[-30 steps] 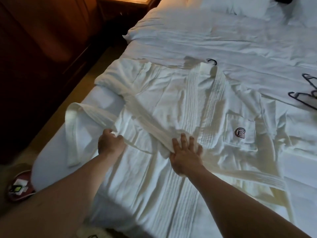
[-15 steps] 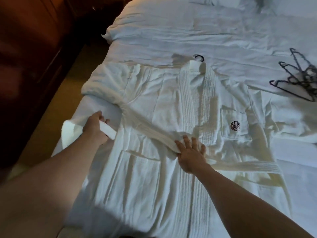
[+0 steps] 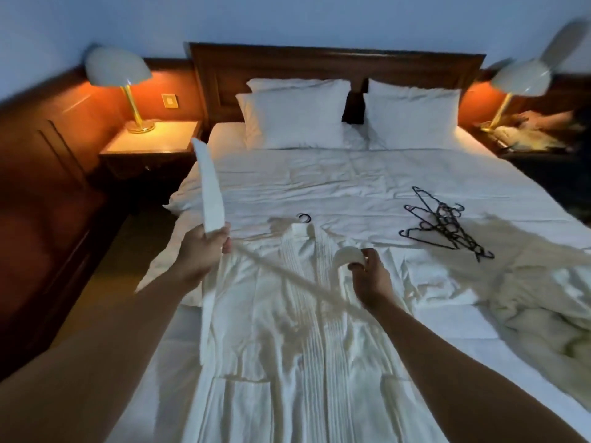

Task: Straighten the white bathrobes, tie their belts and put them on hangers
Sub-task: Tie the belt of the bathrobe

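White cotton bedding covers the wide wooden-framed bed, and on its near half we have the white ribbed-front bathrobe lying flat, front closed, a hanger hook showing at its collar. A second crumpled cream robe waits at the right. Beyond it lies the tangled pile of black wire hangers. Smallest is the long white fabric belt — half a second ago it lay flat and pinned at the waist; now both ends are lifted clear. Our left hand grips one end, which flicks upward, while our right hand pinches a curl of the other. We judge the tying has started — crossing comes next.
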The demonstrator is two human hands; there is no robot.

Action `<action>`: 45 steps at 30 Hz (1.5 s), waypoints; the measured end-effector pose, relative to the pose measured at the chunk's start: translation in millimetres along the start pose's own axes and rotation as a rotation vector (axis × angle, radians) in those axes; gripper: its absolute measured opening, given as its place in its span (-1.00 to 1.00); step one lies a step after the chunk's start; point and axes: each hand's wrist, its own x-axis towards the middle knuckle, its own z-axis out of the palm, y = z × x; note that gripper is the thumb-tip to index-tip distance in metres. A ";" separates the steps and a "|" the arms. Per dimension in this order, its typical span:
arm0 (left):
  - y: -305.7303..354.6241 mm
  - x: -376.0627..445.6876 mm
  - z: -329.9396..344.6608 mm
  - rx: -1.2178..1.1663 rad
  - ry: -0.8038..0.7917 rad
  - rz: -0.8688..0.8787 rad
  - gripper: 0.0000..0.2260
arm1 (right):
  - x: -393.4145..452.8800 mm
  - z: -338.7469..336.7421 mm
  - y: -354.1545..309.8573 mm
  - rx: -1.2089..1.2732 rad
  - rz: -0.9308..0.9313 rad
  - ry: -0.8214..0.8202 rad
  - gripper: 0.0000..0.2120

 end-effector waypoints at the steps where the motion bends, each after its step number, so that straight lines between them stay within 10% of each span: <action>1: 14.0 -5.8 6.1 0.051 -0.014 0.051 -0.88 | 4.1 -17.5 -12.6 0.022 0.003 0.030 -0.81; 5: 69.0 -32.2 38.7 0.323 -0.121 0.244 -0.63 | 14.0 -83.2 -41.6 0.088 -0.060 0.122 -0.86; 17: 111.3 -86.6 108.4 0.306 -0.168 0.235 -0.78 | -13.8 -143.2 -70.7 0.380 -0.146 0.031 -0.68; 29: 65.6 -86.6 70.6 0.343 -0.054 0.168 -0.68 | -21.4 -113.2 -25.1 -0.254 -0.226 -0.091 -0.68; 34: -8.2 -73.3 19.1 0.210 0.183 -0.034 -0.66 | -32.4 -61.5 28.9 -0.645 -0.193 -0.232 -0.78; 39: -121.2 -82.9 -56.2 0.247 0.480 -0.580 -0.33 | -70.1 8.7 91.7 -0.982 -0.030 -0.735 -0.11; 45: -236.9 -114.7 -71.5 0.277 0.170 -0.791 -0.78 | -107.9 116.4 120.3 -0.923 -0.179 -0.875 -0.24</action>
